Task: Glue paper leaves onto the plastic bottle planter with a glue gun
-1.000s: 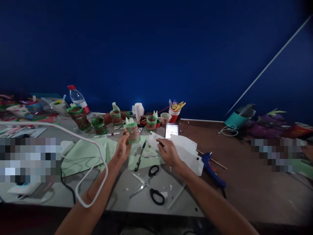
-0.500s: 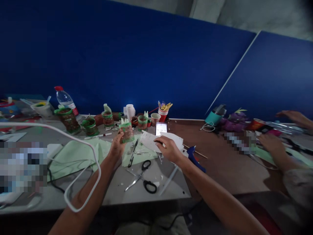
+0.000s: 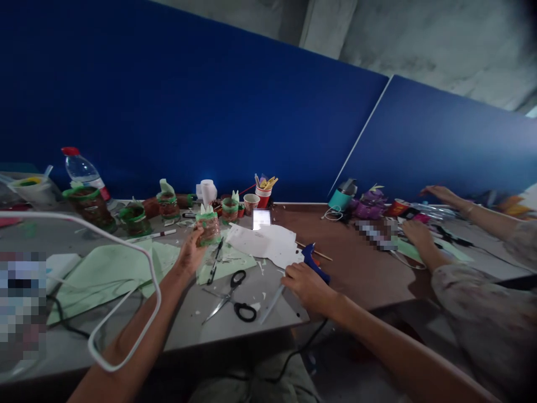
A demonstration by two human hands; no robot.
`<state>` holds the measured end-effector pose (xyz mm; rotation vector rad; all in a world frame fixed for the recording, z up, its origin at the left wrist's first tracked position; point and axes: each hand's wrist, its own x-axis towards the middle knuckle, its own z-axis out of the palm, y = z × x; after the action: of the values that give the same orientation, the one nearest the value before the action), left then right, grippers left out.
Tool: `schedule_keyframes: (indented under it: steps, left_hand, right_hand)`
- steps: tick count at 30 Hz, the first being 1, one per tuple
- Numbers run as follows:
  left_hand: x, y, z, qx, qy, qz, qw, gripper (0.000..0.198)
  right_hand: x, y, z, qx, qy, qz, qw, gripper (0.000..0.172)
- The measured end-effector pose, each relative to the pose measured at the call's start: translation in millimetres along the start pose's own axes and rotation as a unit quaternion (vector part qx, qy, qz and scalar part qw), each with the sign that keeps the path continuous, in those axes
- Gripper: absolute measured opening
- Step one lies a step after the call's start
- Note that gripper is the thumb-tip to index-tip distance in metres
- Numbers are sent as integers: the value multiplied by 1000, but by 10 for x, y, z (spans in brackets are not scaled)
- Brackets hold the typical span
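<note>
My left hand (image 3: 192, 249) is closed around a small brown cup with green bands (image 3: 208, 228), held upright above the table; pale green pointed pieces stick up from its rim. By the table's front edge, my right hand (image 3: 305, 284) has its fingers curled over the far end of a translucent glue stick (image 3: 272, 305); its fingertips are partly hidden. Just behind that hand lies a blue glue gun (image 3: 312, 262). Black-handled scissors (image 3: 230, 298) lie spread between my arms. A black pen (image 3: 215, 261) rests on green paper scraps, beside a white sheet (image 3: 268, 245).
Similar brown-and-green cups (image 3: 168, 206) stand along the back with a bottle (image 3: 86, 173) and a red cup of sticks (image 3: 263, 196). A white cable (image 3: 156, 280) loops over my left forearm. At right, another person's hands (image 3: 422, 235) work near a purple object (image 3: 370, 204).
My right hand has moved from above the white sheet down toward the front edge, onto the glue stick. My left hand still holds the cup. The view has turned right.
</note>
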<state>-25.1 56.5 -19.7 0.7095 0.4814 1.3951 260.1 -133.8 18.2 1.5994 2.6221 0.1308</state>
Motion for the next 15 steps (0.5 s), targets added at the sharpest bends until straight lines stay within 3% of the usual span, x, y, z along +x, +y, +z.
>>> schedule_keyframes:
  steps: [9,15]
  left_hand:
    - [-20,36,19,10,35,-34,999,21]
    - [-42,33,49,-3,32,-38,999,21]
  right_hand:
    - [134,175,-8,45,17,138,989,23]
    - [266,214,-56,68,40,158,984,24]
